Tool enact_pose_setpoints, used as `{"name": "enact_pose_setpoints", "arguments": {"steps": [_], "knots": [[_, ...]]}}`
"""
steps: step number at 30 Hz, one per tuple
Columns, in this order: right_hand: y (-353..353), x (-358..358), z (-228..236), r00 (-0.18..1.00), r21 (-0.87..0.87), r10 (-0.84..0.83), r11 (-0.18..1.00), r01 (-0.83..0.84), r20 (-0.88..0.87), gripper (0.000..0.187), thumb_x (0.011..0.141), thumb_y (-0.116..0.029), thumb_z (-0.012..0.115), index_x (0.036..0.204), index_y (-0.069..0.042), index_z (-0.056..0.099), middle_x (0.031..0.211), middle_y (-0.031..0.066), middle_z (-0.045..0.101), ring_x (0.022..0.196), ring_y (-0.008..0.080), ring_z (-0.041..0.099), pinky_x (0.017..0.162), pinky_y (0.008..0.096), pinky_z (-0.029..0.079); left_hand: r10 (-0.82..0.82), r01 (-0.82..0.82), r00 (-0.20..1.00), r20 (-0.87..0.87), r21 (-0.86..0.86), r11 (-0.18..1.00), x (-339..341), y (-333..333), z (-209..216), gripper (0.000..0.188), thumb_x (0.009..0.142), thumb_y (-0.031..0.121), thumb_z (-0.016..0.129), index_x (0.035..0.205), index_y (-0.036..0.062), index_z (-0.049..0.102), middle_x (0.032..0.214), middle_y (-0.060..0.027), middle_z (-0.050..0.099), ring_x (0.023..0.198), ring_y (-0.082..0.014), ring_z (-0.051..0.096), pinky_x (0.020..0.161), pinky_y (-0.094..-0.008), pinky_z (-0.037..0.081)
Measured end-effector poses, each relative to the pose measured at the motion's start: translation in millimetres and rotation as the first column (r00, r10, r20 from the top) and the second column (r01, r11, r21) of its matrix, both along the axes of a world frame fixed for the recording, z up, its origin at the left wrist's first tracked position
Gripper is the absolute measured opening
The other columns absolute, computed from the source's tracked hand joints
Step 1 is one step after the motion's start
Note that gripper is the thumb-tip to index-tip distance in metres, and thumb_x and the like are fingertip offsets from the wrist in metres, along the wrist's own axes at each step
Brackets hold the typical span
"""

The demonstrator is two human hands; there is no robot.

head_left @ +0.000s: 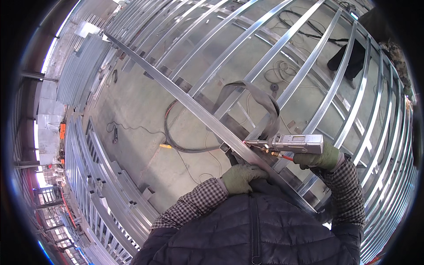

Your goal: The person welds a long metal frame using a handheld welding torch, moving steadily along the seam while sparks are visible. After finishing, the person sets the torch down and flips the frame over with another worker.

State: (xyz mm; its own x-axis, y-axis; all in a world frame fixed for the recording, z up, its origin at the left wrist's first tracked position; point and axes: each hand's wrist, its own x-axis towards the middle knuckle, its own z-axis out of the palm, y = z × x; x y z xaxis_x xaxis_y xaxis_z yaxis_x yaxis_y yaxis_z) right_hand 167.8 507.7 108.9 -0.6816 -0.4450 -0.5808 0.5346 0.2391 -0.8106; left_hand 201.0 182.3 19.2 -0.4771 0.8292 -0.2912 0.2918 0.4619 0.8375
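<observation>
Right hand (324, 160) is wrapped around the 3 o'clock end of a silver tool (296, 144), looks like a welding gun; trigger finger hidden. Nozzle points to 9 o'clock and sits right at the long rail (207, 118), which crosses my view from 10 to 4 o'clock. Left hand (240, 179) is at 6 o'clock from the nozzle, fingers curled in against the rail's near side; can't tell if it grips or just braces. My take on doing this well: lock the right wrist, keep nozzle angle and stand-off constant, travel slowly and evenly, and let the left brace the rail but well off the hot spot. Keep the red hose (288, 157) slack so it doesn't drag the tip, and the grey strap (272, 109), looping just past the nozzle toward 12, out of the heat. Check each crossbar (282, 43) sits flush before committing. Room: work is above a greenish floor (128, 97), with a black cable (166, 128) and a yellow piece (165, 146) lying at 9 o'clock, a trip risk. Finished-looking frames (104, 198) are stacked at 8, ribbed sheets (81, 66) at 10. Dark cloth (351, 59) at 2, maybe a co-worker; can't tell.
</observation>
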Motion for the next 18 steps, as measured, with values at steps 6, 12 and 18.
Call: {"name": "enact_pose_setpoints", "arguments": {"steps": [6,12,18], "knots": [[1,2,-6,1.0,-0.013,-0.014,1.0,0.014,-0.007,0.047,0.09,-0.013,0.081,0.134,-0.001,0.069,0.091,0.0009,0.073,0.07,0.0073,0.063,0.061,0.0253,0.053,-0.049,0.05,0.997,0.052,-0.006,0.999,-8,-2,-6,0.073,0.064,0.012,0.083,0.136,0.0161,0.068,0.134,-0.0134,0.069,0.124,-0.036,0.065,0.107,-0.0453,0.052],[1,-2,-5,0.999,-0.015,0.02,1.0,-0.019,0.035,0.05,0.092,-0.012,0.08,0.138,-0.002,0.066,0.093,-0.0005,0.071,0.074,0.0057,0.06,0.063,0.0247,0.051,-0.075,0.076,0.996,0.037,-0.019,0.997,-13,-3,-12,0.074,0.065,0.017,0.085,0.137,0.0152,0.067,0.134,-0.0128,0.069,0.124,-0.0355,0.066,0.106,-0.0447,0.053],[2,-1,-6,1.0,-0.085,-0.001,0.996,0.003,0.027,0.052,0.094,-0.014,0.079,0.142,-0.002,0.064,0.097,-0.0022,0.071,0.075,0.0046,0.057,0.064,0.0242,0.05,-0.11,0.109,0.994,0.026,0.031,0.994,-16,-5,-22,0.074,0.066,0.02,0.086,0.138,0.0165,0.067,0.133,-0.0122,0.07,0.122,-0.0357,0.067,0.106,-0.0453,0.053]]}}
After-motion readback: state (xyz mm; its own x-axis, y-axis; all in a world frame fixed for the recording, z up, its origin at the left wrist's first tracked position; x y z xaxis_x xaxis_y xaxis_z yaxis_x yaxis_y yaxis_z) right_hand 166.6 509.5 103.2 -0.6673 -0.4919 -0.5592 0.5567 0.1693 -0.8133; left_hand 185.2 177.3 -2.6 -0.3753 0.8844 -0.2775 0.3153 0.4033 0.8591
